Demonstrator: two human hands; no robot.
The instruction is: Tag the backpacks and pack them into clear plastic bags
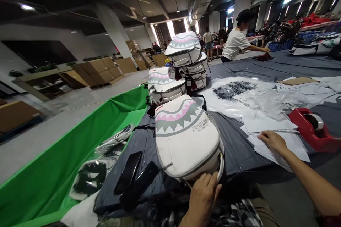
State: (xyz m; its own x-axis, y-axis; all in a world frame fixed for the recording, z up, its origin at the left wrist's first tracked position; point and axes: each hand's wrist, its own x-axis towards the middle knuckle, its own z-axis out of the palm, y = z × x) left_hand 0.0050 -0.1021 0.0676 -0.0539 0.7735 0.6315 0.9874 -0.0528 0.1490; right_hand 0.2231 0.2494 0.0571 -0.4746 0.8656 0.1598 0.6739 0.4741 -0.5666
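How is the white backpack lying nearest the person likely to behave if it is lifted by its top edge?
The white backpack looks puffed and rounded, so it probably keeps its shape rather than flopping. Its smooth, slightly glossy shell may slide easily over the dark table cover. The left hand rests on its near edge with fingers spread flat, not closed, so lifting it would need a firmer hold.

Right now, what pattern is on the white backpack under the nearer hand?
A pink and grey zigzag shark-teeth band on the white backpack, clearest in the head view.
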